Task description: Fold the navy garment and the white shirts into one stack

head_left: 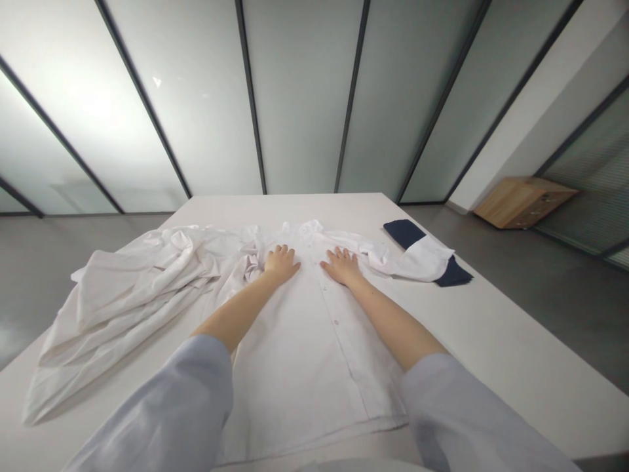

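Note:
A white button-up shirt [304, 367] lies spread out on the table, its button placket running down the front and its hem toward me. On its upper left chest rests my left hand [282, 263], palm down with fingers apart. My right hand [343, 266] lies flat on the other side of the placket, fingers spread. The shirt's right sleeve [417, 259] stretches out to the right, its end lying over a dark navy folded cloth [403, 232]. The left sleeve is hard to tell apart from the crumpled white cloth beside it.
Crumpled white garments [142, 282] are heaped on the left of the white table [496, 347]. Frosted glass panels [299, 92] with dark frames stand behind it. A wooden cabinet [521, 200] is on the floor at the far right.

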Demonstrator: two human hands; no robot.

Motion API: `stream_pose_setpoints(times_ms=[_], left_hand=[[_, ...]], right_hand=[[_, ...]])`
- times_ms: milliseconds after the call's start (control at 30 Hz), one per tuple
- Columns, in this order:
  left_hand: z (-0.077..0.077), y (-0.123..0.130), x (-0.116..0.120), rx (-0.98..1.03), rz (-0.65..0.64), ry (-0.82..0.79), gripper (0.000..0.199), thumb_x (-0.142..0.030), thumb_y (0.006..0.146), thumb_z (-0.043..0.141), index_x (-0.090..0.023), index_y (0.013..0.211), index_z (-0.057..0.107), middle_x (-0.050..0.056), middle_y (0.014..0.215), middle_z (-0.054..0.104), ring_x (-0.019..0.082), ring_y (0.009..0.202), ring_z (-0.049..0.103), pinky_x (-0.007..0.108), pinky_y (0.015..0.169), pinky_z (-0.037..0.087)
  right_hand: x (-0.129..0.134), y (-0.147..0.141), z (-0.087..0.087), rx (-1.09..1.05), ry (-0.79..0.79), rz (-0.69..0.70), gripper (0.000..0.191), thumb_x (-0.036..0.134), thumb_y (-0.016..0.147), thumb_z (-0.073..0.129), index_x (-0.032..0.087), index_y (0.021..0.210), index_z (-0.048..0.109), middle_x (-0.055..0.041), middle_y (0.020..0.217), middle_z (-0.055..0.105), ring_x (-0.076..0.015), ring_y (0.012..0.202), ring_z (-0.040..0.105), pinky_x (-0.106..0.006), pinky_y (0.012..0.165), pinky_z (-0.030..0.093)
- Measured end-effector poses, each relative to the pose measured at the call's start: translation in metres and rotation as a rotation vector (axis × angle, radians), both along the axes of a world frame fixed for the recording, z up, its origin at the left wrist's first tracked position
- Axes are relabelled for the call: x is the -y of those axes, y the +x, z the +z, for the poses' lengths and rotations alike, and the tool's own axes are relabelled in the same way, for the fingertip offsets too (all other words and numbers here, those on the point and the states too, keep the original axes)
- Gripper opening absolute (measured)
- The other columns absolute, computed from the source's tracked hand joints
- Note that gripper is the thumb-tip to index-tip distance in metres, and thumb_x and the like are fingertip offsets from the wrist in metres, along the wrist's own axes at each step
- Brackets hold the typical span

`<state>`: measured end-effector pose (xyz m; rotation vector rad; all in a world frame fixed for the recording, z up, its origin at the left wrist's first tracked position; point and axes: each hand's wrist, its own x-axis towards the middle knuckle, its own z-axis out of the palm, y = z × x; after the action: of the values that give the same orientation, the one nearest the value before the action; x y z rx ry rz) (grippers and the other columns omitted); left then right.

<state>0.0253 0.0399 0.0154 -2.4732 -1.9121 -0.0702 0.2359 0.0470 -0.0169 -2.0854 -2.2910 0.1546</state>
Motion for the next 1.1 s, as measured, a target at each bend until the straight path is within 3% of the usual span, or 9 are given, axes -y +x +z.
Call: stream_pose_setpoints(times_ms=[167, 267, 367, 667, 900, 1100], left_hand=[[-0.006, 0.016, 0.022, 0.015, 0.125, -0.2, 0.074, -0.07, 0.082, 0.032, -0.02, 0.135, 0.044, 0.019, 0.142, 0.042, 0.04, 0.129, 0.036, 0.058, 0.095, 0.038], [-0.016, 0.011, 0.024, 0.029, 0.162, -0.211, 0.082, -0.073, 0.082, 0.025, -0.021, 0.146, 0.031, 0.018, 0.155, 0.021, 0.044, 0.139, 0.018, 0.069, 0.099, 0.026], [-0.023, 0.0, 0.02, 0.029, 0.133, -0.197, 0.087, -0.074, 0.082, 0.021, -0.02, 0.15, 0.022, 0.016, 0.158, 0.012, 0.042, 0.143, 0.008, 0.07, 0.104, 0.015], [-0.022, -0.021, 0.01, 0.025, 0.059, -0.115, 0.081, -0.073, 0.083, 0.023, -0.025, 0.148, 0.028, 0.012, 0.157, 0.02, 0.037, 0.143, 0.013, 0.062, 0.108, 0.016], [-0.019, -0.023, 0.019, 0.096, -0.006, 0.041, 0.054, -0.052, 0.089, 0.036, -0.019, 0.129, 0.051, 0.012, 0.138, 0.048, 0.027, 0.128, 0.042, 0.04, 0.106, 0.031], [-0.017, -0.022, 0.02, 0.105, 0.004, 0.051, 0.046, -0.048, 0.089, 0.038, -0.023, 0.124, 0.054, 0.01, 0.132, 0.051, 0.028, 0.124, 0.043, 0.04, 0.103, 0.034]], right_hand=[[0.007, -0.006, -0.004, 0.008, 0.005, -0.05, 0.067, 0.058, 0.093, 0.025, 0.021, 0.148, 0.029, -0.0148, 0.156, 0.02, -0.0368, 0.141, 0.017, -0.06, 0.109, 0.014], [0.009, -0.005, -0.005, 0.011, 0.011, -0.018, 0.066, 0.059, 0.093, 0.026, 0.022, 0.147, 0.032, -0.0149, 0.155, 0.022, -0.0363, 0.14, 0.019, -0.059, 0.108, 0.016], [0.008, 0.003, -0.003, 0.011, 0.028, 0.053, 0.063, 0.057, 0.093, 0.029, 0.022, 0.145, 0.036, -0.0142, 0.154, 0.026, -0.0335, 0.14, 0.023, -0.054, 0.109, 0.018], [-0.001, 0.03, -0.001, -0.005, 0.121, 0.136, 0.052, 0.045, 0.095, 0.037, 0.016, 0.136, 0.047, -0.016, 0.147, 0.039, -0.0254, 0.136, 0.034, -0.041, 0.108, 0.026], [0.006, 0.03, 0.0, -0.059, 0.226, 0.139, 0.035, 0.031, 0.091, 0.044, 0.017, 0.118, 0.061, -0.0105, 0.127, 0.058, -0.0232, 0.116, 0.051, -0.035, 0.099, 0.033], [0.01, 0.028, 0.003, -0.03, 0.239, 0.12, 0.032, 0.029, 0.091, 0.043, 0.016, 0.113, 0.063, -0.0112, 0.123, 0.059, -0.0241, 0.113, 0.051, -0.034, 0.096, 0.033]])
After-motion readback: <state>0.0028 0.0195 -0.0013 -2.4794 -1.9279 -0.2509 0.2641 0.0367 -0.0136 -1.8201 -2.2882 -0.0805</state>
